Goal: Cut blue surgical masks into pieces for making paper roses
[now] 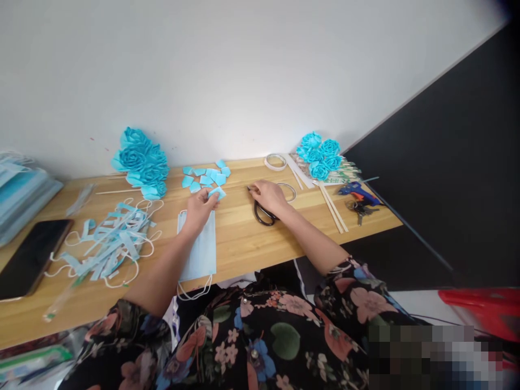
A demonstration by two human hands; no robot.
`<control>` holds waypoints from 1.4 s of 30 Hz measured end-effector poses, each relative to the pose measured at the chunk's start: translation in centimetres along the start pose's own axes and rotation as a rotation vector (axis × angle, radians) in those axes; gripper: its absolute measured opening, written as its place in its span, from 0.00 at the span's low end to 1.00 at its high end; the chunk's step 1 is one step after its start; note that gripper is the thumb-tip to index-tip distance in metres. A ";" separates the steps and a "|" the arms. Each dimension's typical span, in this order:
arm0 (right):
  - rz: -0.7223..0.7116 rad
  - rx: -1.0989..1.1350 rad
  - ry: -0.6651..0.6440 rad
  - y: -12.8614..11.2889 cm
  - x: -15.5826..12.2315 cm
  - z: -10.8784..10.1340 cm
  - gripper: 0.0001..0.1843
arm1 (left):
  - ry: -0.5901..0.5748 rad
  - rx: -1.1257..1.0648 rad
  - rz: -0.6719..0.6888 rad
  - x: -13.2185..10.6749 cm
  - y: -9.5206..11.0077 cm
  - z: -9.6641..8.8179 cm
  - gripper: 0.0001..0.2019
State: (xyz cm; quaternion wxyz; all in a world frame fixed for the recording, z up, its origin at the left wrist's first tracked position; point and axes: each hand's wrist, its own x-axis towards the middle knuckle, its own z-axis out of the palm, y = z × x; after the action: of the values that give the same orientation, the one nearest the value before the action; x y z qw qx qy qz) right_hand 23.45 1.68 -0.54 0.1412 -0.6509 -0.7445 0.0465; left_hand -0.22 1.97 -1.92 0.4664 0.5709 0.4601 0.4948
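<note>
My left hand (pixel 200 208) pinches a small blue cut piece (pixel 218 192) above a flat blue face mask (pixel 199 250) lying on the wooden table (pixel 244 238). Just beyond it lie several more blue cut pieces (pixel 206 176). My right hand (pixel 267 196) rests closed over black-handled scissors (pixel 263 213), its fingers on the blades. A tape ring (pixel 287 190) lies right behind that hand.
Blue paper-like roses (pixel 142 160) sit at the back left, more roses (pixel 319 154) on sticks at the back right. A heap of mask strips and ear loops (pixel 109 241), a phone (pixel 30 257), stacked masks (pixel 20 192), a tape roll (pixel 275 161), a blue glue gun (pixel 357 190) and keys (pixel 359 208) lie around.
</note>
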 end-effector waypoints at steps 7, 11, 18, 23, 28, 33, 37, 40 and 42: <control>0.073 0.103 0.086 0.6 0.7 1.9 0.11 | -0.010 -0.001 -0.014 -0.1 0.1 0.1 0.13; 0.099 0.237 0.117 1.1 0.8 2.4 0.10 | -0.033 -0.042 -0.054 -0.4 0.4 0.4 0.14; 0.135 0.446 0.172 1.3 0.8 2.4 0.07 | -0.046 -0.087 -0.061 -0.7 1.0 0.6 0.14; -0.198 0.528 0.383 -0.5 -0.5 0.9 0.09 | -0.060 -0.107 -0.099 -0.7 1.2 0.5 0.15; -0.569 0.474 0.477 -3.5 0.0 -0.9 0.09 | -0.109 -0.126 -0.104 -0.7 1.4 0.3 0.16; -0.636 0.446 0.536 -4.6 0.9 -0.1 0.08 | -0.166 -0.134 -0.156 -0.8 1.9 0.1 0.19; -0.642 0.401 0.552 -4.3 0.5 0.7 0.08 | -0.199 -0.137 -0.178 -0.8 1.9 0.1 0.20; -0.655 0.393 0.548 -4.0 0.3 0.8 0.08 | -0.220 -0.161 -0.202 -0.7 1.7 0.2 0.20; -0.679 0.408 0.547 -4.0 0.3 0.9 0.07 | -0.230 -0.175 -0.209 -0.8 1.5 0.3 0.19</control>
State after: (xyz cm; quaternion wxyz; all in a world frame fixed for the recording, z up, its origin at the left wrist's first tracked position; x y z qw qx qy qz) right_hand 19.37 1.49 -0.38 0.4639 -0.3182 -0.8262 -0.0298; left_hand 0.08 0.98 -0.59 0.6127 0.5300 0.4157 0.4134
